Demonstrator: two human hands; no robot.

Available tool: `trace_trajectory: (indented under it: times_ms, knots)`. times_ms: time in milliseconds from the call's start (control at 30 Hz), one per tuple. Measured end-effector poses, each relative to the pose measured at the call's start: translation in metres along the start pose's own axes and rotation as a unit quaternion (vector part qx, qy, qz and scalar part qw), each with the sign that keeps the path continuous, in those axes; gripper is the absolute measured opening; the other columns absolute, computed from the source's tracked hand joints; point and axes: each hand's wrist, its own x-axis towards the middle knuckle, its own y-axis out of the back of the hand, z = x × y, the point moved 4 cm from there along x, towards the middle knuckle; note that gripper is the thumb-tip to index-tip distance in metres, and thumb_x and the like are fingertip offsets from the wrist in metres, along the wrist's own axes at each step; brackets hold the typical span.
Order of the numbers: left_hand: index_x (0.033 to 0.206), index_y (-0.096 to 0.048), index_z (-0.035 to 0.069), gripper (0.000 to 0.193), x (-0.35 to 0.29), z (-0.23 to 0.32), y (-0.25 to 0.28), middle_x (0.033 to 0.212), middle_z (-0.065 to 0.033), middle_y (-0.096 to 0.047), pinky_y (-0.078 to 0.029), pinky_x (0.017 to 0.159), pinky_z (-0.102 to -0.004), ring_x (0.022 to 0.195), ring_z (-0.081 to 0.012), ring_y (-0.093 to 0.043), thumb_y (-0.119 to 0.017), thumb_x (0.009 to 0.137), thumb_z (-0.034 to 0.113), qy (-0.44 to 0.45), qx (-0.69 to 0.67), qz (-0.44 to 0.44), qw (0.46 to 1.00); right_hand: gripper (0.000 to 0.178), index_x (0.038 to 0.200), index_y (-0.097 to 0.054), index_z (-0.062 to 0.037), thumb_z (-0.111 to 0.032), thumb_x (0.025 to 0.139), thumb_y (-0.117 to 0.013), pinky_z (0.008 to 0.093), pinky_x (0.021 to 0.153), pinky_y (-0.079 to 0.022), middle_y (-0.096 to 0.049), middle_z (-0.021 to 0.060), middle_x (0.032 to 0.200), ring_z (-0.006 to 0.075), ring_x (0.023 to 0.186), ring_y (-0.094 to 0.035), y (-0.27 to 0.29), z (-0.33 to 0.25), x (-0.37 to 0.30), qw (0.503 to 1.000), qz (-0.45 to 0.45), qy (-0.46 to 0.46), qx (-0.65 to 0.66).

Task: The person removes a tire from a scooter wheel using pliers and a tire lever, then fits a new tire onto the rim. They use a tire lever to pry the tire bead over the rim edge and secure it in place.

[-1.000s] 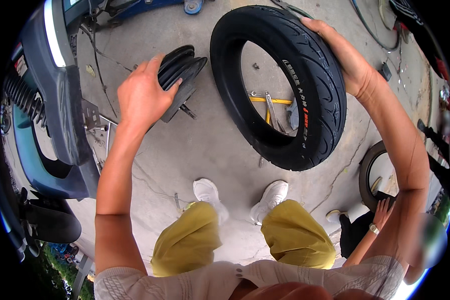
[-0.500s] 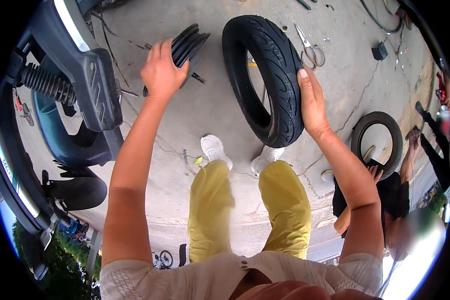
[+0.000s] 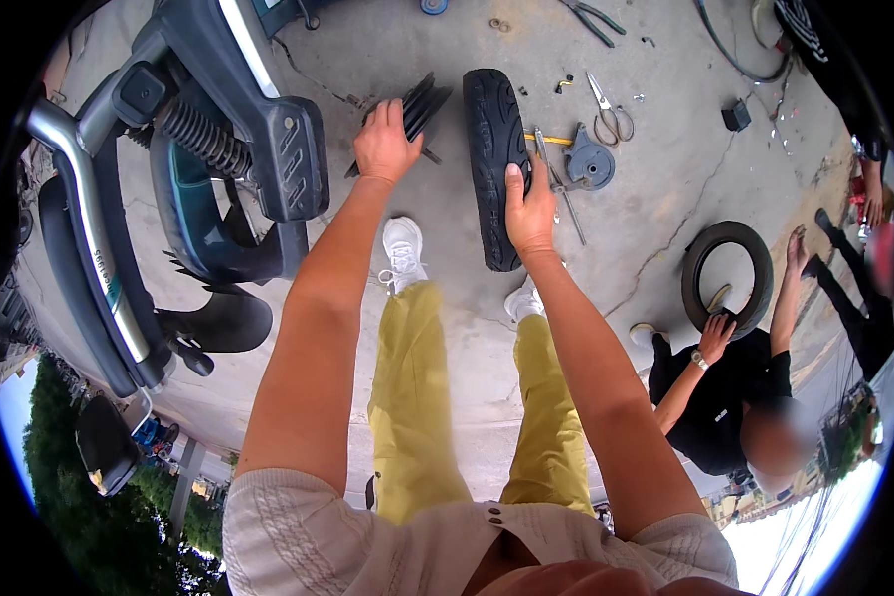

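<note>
My left hand [image 3: 385,144] is closed on a black wheel rim [image 3: 427,104], which stands tilted on the concrete, seen nearly edge-on. A short way to its right, a black scooter tyre [image 3: 490,169] stands upright with its grooved tread towards me. My right hand [image 3: 529,207] grips the tyre's right side, thumb on the rubber and fingers around the far side, partly hidden. A gap separates rim and tyre. Just beyond my right fingers lie a round grey brake plate [image 3: 590,165] and a thin metal rod [image 3: 571,211].
Scissors [image 3: 614,121], pliers [image 3: 592,20] and a small black box [image 3: 736,115] lie on the floor. A partly dismantled scooter [image 3: 293,164] stands at the left. On the right, a person in black [image 3: 730,397] holds another tyre [image 3: 700,260]; more people are at the far right edge.
The tyre has turned from an angled view with its opening showing to nearly edge-on. My right hand has moved left with it. The brake plate beside it has come into view.
</note>
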Motion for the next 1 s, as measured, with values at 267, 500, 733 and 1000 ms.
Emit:
trace_trajectory:
  times_ms: [267,500,733,1000]
  knots:
    - [0.116,-0.053,0.005,0.064,0.014,0.009,-0.001,0.108,-0.0109,-0.056,-0.042,0.097,-0.042,0.104,-0.0306,-0.054,-0.079,0.063,0.031,-0.033,-0.003,-0.02,0.999,0.053,0.13,-0.044,0.0001,-0.038,0.093,-0.051,0.0452,0.091,-0.045,-0.06,0.0294,0.111,0.0456,0.107,-0.056,0.002,-0.007,-0.003,0.999,-0.026,-0.039,0.005]
    - [0.114,-0.054,0.005,0.063,0.02,0.012,0.003,0.099,-0.01,-0.053,-0.038,0.091,-0.042,0.098,-0.0281,-0.051,-0.078,0.06,0.026,-0.025,-0.014,-0.029,0.999,0.054,0.129,-0.044,0.0005,-0.038,0.092,-0.053,0.0441,0.091,-0.045,-0.06,0.0279,0.112,0.0455,0.106,-0.057,-0.002,-0.002,-0.006,0.999,-0.024,-0.046,0.014]
    - [0.124,-0.045,0.005,0.074,0.016,0.008,0.002,0.106,-0.0117,-0.052,-0.045,0.086,-0.0449,0.105,-0.0311,-0.052,-0.078,0.061,0.023,0.015,0.003,-0.136,0.991,0.054,0.129,-0.045,0.0023,-0.038,0.093,-0.052,0.041,0.094,-0.044,-0.058,0.0274,0.117,0.0415,0.11,-0.056,0.006,0.015,-0.007,0.999,-0.026,-0.035,0.018]
    - [0.117,-0.041,0.004,0.065,0.009,0.004,0.007,0.108,-0.0163,-0.057,-0.054,0.079,-0.0417,0.095,-0.0349,-0.061,-0.078,0.067,0.023,0.027,0.104,-0.257,0.96,0.069,0.138,-0.039,0.0024,-0.042,0.089,-0.06,0.0374,0.101,-0.04,-0.056,0.0258,0.124,0.0354,0.119,-0.053,0.031,0.028,0.007,0.997,-0.05,-0.024,0.049]
